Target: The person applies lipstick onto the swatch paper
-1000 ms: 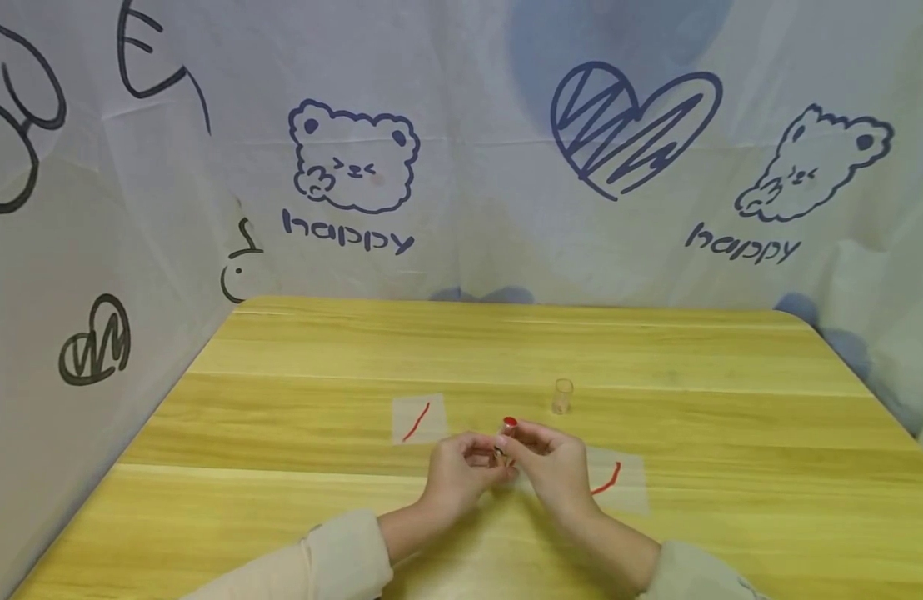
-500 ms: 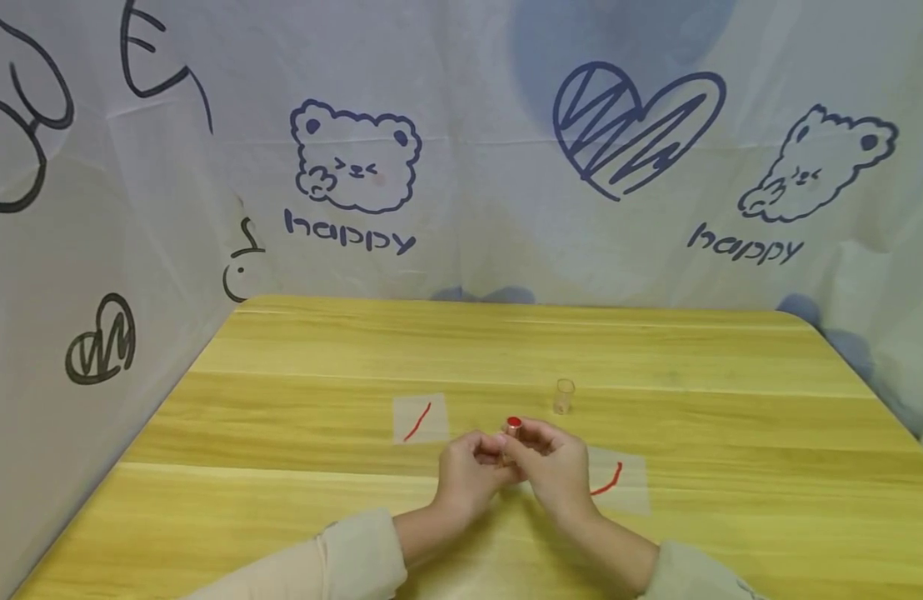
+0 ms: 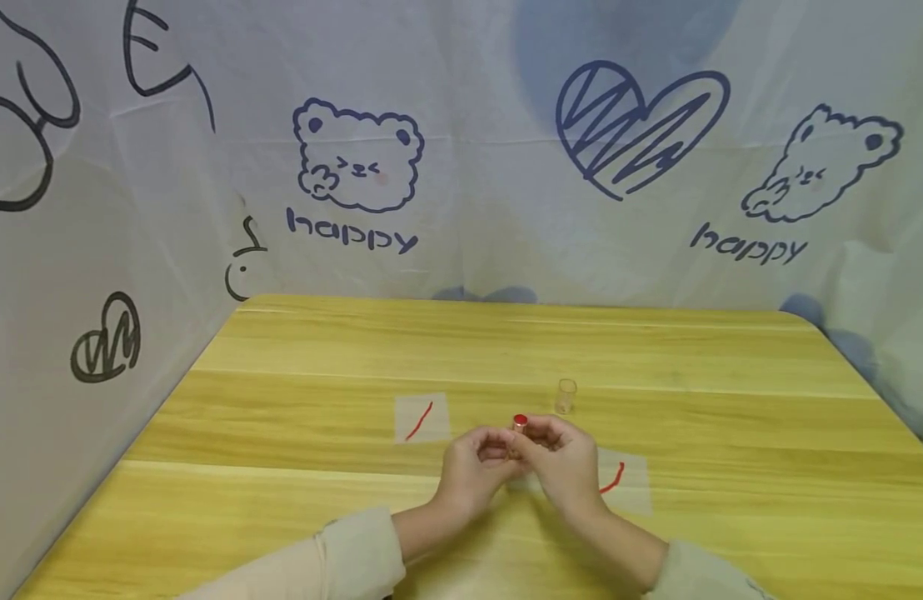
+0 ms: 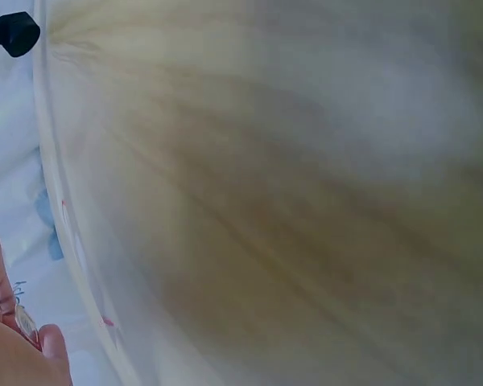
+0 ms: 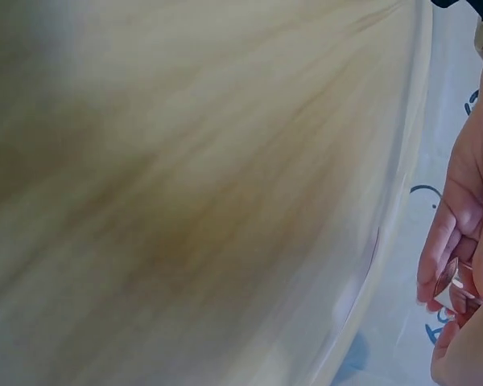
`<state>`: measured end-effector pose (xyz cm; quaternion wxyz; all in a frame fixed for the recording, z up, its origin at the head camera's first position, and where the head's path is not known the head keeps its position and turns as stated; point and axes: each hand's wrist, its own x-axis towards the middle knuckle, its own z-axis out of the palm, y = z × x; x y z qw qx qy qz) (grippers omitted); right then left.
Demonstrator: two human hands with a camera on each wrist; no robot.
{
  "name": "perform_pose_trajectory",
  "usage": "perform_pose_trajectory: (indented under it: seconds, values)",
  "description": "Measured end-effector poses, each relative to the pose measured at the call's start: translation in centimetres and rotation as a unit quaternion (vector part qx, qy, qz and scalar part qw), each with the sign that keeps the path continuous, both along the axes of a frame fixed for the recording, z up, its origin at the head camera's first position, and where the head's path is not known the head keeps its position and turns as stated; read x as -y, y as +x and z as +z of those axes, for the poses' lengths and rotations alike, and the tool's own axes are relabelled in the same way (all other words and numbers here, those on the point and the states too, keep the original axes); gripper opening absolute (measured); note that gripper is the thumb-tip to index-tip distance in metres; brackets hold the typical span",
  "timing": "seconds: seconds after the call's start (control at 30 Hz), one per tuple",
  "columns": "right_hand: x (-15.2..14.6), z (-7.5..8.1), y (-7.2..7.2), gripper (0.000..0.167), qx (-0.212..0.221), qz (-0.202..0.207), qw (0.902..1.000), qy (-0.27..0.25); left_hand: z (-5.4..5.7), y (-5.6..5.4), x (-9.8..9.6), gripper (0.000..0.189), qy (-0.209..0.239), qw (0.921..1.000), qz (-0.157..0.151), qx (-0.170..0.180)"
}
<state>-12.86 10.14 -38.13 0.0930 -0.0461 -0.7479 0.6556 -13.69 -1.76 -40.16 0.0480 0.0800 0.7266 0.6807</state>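
A lipstick (image 3: 520,422) with its red tip facing up is held between both hands over the middle of the table. My left hand (image 3: 471,475) grips its lower part with curled fingers, and my right hand (image 3: 570,468) pinches it higher up between thumb and fingers. Much of the lipstick's body is hidden by the fingers. Its shiny base (image 4: 26,324) shows at the lower left of the left wrist view. In the right wrist view the metallic tube (image 5: 446,277) shows among the fingertips at the right edge. Behind the right hand, a clear cap (image 3: 566,397) stands upright.
To the left lies a pale square sheet (image 3: 438,428) with a red stroke. Another pale sheet (image 3: 636,496) with a red curve lies partly under the right hand in view. The wooden table (image 3: 281,417) ends at a hanging cloth (image 3: 491,208) with drawings.
Both hands have shifted slightly right with the lipstick, the left hand moving in closer to the right one. The cap and sheets stay in place.
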Motion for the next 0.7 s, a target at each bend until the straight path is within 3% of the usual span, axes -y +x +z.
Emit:
perform_pose_trajectory:
  seconds: [0.2,0.47,0.7]
  values:
    - [-0.23,-0.05,0.15,0.021,-0.011,0.021,0.9997,-0.001,-0.03,-0.08,0.45,0.026,-0.012,0.9997,-0.015,-0.014]
    - [-0.16,-0.05,0.17,0.024,-0.018,0.011,0.9998,-0.003,0.19,-0.03,0.27,0.021,-0.025,0.9992,0.016,-0.028]
    - [-0.24,0.27,0.14,0.020,-0.021,0.008,0.9997,-0.003,0.25,-0.14,0.20,0.021,-0.034,0.9985,0.021,-0.038]
